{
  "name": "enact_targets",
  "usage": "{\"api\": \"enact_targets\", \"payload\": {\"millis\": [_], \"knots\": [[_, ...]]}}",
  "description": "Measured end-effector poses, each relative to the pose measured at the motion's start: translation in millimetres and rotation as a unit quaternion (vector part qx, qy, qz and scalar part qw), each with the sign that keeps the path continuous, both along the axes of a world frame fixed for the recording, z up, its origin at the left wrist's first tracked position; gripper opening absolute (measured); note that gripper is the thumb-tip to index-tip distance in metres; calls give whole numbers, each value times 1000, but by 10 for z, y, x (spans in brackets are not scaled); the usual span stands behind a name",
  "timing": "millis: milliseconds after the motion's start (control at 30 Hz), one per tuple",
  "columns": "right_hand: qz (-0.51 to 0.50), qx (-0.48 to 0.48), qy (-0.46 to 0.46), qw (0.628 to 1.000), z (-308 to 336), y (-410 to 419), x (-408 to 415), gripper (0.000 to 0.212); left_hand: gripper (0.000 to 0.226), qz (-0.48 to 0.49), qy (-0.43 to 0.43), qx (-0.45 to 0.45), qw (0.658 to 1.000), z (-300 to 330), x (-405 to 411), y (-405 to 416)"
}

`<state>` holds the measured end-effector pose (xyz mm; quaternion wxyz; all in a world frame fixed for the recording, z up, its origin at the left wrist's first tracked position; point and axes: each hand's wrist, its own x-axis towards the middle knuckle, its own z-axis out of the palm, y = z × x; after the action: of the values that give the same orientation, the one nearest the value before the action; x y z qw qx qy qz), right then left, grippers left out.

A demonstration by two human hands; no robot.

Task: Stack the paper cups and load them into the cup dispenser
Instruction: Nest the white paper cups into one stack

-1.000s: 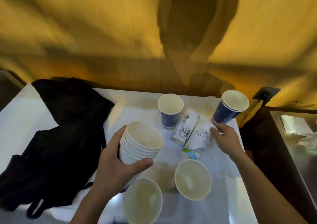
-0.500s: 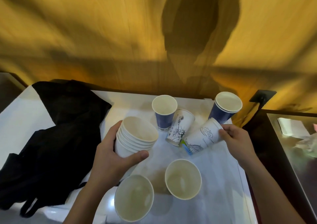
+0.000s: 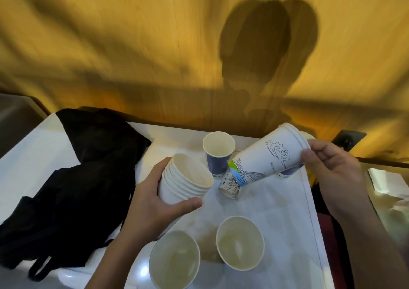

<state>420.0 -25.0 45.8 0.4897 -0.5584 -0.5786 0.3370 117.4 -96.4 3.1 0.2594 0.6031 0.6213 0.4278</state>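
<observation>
While the stack of white cups (image 3: 184,181) sits tilted in the curled grip of the left hand (image 3: 152,202) above the white table (image 3: 283,222), the right hand (image 3: 338,173) pinches the rim of a printed cup (image 3: 272,158) held aloft beside it, over a fallen cup (image 3: 230,184) and a blue cup (image 3: 218,156).

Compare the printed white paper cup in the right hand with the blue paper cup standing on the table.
The printed white paper cup is tilted, lifted; the blue paper cup stands upright. The printed one looks taller. The right hand pinches one; nothing touches the other. Both are paper.
</observation>
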Motion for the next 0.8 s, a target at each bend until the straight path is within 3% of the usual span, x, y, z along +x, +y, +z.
{"api": "enact_targets", "payload": {"millis": [267,433,667,800], "knots": [[92,88,48,991,191,-104,-294,17,83,-44,31,-10,999,50,85,16],[163,104,28,981,100,-103,-452,16,81,-63,29,2,998,95,144,-20],[231,56,-35,971,11,-110,-478,13,83,-46,32,13,998,94,99,-62],[249,48,-146,956,-5,-113,-410,20,89,-35,40,13,999,67,57,-76]]}}
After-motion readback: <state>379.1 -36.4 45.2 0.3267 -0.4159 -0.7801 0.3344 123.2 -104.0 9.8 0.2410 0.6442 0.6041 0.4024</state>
